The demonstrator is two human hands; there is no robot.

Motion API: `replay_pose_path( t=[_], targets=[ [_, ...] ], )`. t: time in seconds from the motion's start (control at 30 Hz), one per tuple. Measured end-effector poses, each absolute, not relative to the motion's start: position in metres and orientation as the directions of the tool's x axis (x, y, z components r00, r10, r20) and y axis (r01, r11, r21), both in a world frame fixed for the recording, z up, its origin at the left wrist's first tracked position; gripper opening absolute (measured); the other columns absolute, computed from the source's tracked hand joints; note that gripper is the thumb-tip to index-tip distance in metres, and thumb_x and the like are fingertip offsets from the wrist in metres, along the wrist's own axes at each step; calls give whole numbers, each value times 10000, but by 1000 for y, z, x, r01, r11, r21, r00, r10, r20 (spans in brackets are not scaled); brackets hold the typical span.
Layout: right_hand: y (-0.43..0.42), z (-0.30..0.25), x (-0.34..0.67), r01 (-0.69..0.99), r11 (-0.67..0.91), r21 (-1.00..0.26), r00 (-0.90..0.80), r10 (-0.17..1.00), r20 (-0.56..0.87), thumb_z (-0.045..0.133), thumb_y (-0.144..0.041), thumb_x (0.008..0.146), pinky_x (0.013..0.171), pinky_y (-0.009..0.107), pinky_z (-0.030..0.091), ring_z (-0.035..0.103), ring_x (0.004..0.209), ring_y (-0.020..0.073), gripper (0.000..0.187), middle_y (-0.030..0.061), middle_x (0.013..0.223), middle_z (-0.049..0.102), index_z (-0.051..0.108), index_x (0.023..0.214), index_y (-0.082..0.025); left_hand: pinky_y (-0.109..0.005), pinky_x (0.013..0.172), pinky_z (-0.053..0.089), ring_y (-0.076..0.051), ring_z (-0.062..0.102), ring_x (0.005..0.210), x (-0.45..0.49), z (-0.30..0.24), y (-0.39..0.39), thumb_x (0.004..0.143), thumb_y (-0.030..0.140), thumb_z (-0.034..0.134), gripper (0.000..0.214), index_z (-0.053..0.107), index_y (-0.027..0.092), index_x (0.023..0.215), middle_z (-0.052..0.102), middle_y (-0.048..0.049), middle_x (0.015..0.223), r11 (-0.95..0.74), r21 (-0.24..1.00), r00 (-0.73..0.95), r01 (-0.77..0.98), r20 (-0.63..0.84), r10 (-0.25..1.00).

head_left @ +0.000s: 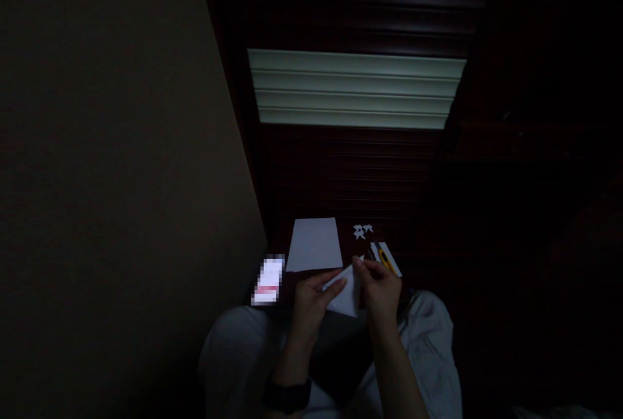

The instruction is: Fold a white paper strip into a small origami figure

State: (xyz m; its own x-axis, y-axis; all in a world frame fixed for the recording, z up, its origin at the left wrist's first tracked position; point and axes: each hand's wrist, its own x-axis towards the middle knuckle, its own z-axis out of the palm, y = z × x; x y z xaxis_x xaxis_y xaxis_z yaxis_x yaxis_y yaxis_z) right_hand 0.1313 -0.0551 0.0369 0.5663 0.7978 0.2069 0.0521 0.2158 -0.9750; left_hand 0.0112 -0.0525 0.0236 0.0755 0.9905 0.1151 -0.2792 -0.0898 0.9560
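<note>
A folded piece of white paper [346, 299] is held between my two hands, just above my lap. My left hand [314, 297] grips its left side, with the thumb lying on top. At the upper right corner, my right hand [379, 283] pinches the paper between thumb and fingers. A small pointed tip of the paper sticks up beside the right thumb. Just beyond the right hand lies a yellow utility knife [387, 259] on a white strip [395, 261]; the hand partly hides them.
A white paper sheet [315, 244] lies on the dark tabletop, with several small white paper cutouts [360, 231] to its right. A lit phone [268, 281] with a blurred screen is at the left. Beyond stands a dark slatted panel [345, 172]; a wall [121, 146] rises at left.
</note>
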Motion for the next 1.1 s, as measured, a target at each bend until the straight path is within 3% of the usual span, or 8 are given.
replay_pose_path(
  t=[0.27, 0.53, 0.93, 1.1],
  targets=[
    [-58, 45, 130, 116, 190, -975, 571, 791, 222, 647, -462, 650, 525, 247, 426, 583, 566, 183, 358, 54, 592, 669, 708, 685, -111, -323, 740, 476, -257, 623, 864, 7, 19, -50, 664, 255, 691, 342, 667, 104, 970, 678, -141, 951, 11, 935, 154, -356, 47, 987],
    [-56, 41, 130, 105, 184, -977, 578, 788, 211, 634, -458, 669, 511, 242, 420, 570, 555, 175, 361, 53, 580, 658, 700, 690, -103, -324, 731, 479, -259, 621, 861, 7, 20, -49, 634, 263, 712, 353, 677, 101, 945, 675, -147, 956, 7, 937, 133, -350, 42, 990],
    [-51, 31, 139, -70, 203, -977, 523, 841, 137, 678, -423, 631, 464, 229, 391, 514, 495, 139, 335, 32, 551, 614, 687, 692, -94, -311, 740, 478, -249, 620, 866, 6, 27, -51, 672, 276, 681, 302, 677, 110, 925, 684, -125, 924, -33, 951, 149, -307, 82, 985],
    [-53, 35, 137, -49, 193, -980, 534, 834, 137, 682, -425, 616, 487, 240, 411, 535, 521, 156, 339, 49, 558, 629, 691, 666, -90, -309, 730, 481, -249, 622, 856, 13, 29, -53, 622, 289, 718, 336, 679, 121, 910, 685, -114, 930, -48, 961, 98, -271, 77, 992]
  ],
)
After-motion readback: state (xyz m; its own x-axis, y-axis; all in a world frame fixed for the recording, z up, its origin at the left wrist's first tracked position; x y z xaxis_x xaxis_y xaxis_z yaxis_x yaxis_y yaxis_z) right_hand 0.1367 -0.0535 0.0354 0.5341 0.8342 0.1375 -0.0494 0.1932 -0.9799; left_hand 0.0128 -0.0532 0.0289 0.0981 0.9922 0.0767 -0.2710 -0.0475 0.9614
